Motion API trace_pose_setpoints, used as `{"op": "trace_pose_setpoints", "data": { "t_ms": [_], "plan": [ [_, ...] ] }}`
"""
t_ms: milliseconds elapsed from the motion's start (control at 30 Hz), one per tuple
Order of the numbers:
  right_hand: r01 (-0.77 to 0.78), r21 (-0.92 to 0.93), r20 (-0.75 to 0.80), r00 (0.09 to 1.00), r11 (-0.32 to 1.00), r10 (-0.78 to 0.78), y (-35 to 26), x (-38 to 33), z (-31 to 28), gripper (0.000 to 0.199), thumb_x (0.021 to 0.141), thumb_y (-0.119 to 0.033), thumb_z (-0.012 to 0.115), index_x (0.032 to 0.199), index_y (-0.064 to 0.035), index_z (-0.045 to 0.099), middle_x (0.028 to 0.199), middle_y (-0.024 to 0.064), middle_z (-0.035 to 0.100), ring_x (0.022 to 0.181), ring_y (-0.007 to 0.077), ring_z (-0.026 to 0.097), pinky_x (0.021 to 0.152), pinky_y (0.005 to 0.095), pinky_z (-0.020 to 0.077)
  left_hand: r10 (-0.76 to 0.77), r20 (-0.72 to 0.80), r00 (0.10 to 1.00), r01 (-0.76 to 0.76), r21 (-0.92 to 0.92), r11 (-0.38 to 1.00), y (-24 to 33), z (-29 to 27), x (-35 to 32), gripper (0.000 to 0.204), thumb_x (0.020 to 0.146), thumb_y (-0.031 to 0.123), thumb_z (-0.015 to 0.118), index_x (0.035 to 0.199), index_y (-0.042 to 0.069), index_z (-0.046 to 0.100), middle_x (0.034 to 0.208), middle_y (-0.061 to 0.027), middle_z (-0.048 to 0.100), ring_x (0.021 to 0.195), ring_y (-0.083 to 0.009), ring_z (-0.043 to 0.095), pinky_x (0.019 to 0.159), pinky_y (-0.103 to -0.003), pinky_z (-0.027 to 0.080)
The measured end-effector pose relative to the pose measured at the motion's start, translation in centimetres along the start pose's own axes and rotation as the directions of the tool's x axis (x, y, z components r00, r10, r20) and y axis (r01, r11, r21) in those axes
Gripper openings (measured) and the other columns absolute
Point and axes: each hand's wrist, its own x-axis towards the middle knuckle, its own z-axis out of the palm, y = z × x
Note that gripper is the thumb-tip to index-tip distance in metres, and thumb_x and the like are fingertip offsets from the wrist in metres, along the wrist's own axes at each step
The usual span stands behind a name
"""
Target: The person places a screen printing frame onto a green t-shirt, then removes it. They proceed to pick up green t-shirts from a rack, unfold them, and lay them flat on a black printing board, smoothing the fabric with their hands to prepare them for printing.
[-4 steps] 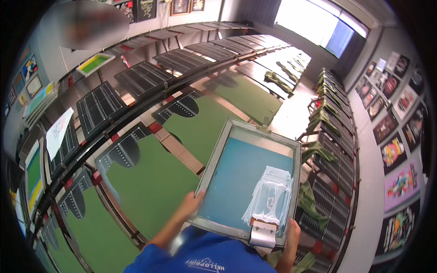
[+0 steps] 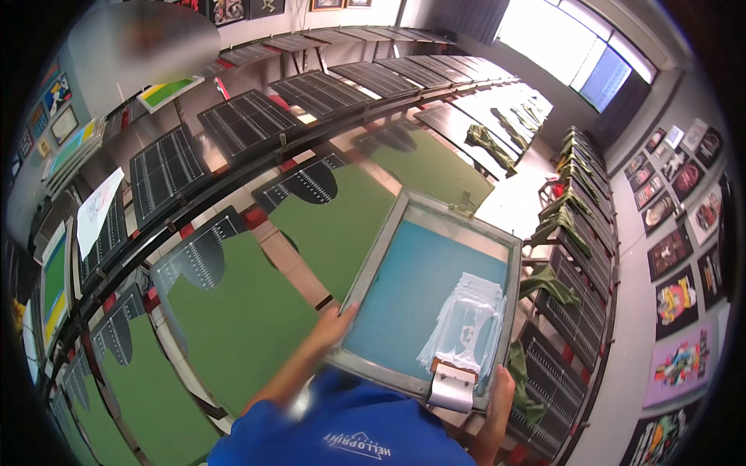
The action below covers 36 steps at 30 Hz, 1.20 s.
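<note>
A screen-printing frame (image 2: 376,260) with grey edges and blue mesh (image 2: 400,299) is held up in front of my body, tilted. My left hand (image 2: 332,326) grips its left edge near the lower corner. On the opposite side my right hand (image 2: 500,394) is closed on the lower right edge. White ink (image 2: 468,307) is smeared over the right part of the mesh. A squeegee (image 2: 451,388) with a metallic handle rests at the lower end of that ink, next to my right hand, untouched by either. Finger undersides are hidden by the frame.
Green shirts (image 2: 241,326) lie flat on a row of black printing boards (image 2: 303,182) to my left. Behind a dark rail stand more boards (image 2: 169,171). Crumpled green garments (image 2: 563,217) hang along the right-hand row. Prints (image 2: 676,299) cover the right wall.
The view has turned slightly, and the frame sits a little farther right and higher in it. Both hands keep their grip; the squeegee stays in place on the frame.
</note>
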Motion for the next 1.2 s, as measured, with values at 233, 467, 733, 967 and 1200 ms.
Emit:
{"op": "trace_pose_setpoints", "data": {
  "t_ms": [233,467,733,967,1200],
  "plan": [
    [0.119,-0.164,0.040,0.993,0.979,-0.114,-7.9,22.4,1.3,0.051,0.100,-0.030,0.061,0.126,0.0131,0.058,0.106,0.0075,0.060,0.094,0.0151,0.053,0.083,0.0295,0.0421,0.121,-0.201,0.972,-0.135,-0.058,0.989,9.2,8.2,12.1,0.063,0.098,0.059,0.055,0.102,-0.003,0.066,0.086,-0.0087,0.066,0.079,-0.0190,0.061,0.071,-0.035,0.051],
    [0.276,-0.239,0.442,0.885,0.931,-0.149,-14.1,42.9,12.8,0.038,0.101,-0.025,0.060,0.118,0.0079,0.063,0.103,0.0029,0.063,0.095,0.0111,0.054,0.084,0.0261,0.0436,-0.208,-0.510,0.834,-0.072,-0.475,0.877,11.3,11.0,15.5,0.042,0.100,0.046,0.061,0.095,0.004,0.066,0.072,0.0038,0.053,0.062,-0.0061,0.045,0.054,-0.025,0.037],
    [0.279,-0.107,0.885,0.464,0.954,-0.036,-16.1,47.4,32.6,0.023,0.102,-0.018,0.055,0.105,0.0017,0.066,0.088,-0.0023,0.060,0.078,0.0057,0.052,0.069,0.0239,0.0423,-0.419,-0.731,0.539,-0.277,-0.624,0.731,7.9,10.6,12.3,0.038,0.101,0.043,0.060,0.089,0.008,0.063,0.075,0.0039,0.054,0.065,-0.0060,0.046,0.057,-0.026,0.038],
    [0.331,-0.162,0.894,0.448,0.930,-0.004,-16.5,44.6,40.3,0.026,0.101,-0.020,0.055,0.108,0.0038,0.066,0.088,-0.0012,0.062,0.078,0.0069,0.053,0.069,0.0250,0.0428,-0.440,-0.810,0.387,-0.243,-0.550,0.799,6.5,6.6,13.2,0.040,0.101,0.043,0.058,0.093,0.005,0.063,0.075,0.0010,0.055,0.065,-0.0088,0.049,0.058,-0.029,0.041],
    [0.269,-0.160,0.893,0.449,0.950,0.023,-15.1,44.8,43.8,0.027,0.100,-0.020,0.056,0.107,0.0037,0.067,0.087,-0.0009,0.062,0.077,0.0070,0.053,0.069,0.0249,0.0425,-0.416,-0.782,0.464,-0.313,-0.584,0.749,1.6,2.4,15.7,0.043,0.101,0.045,0.059,0.090,0.003,0.060,0.068,0.0025,0.050,0.058,-0.0074,0.045,0.051,-0.026,0.036]
  ]
}}
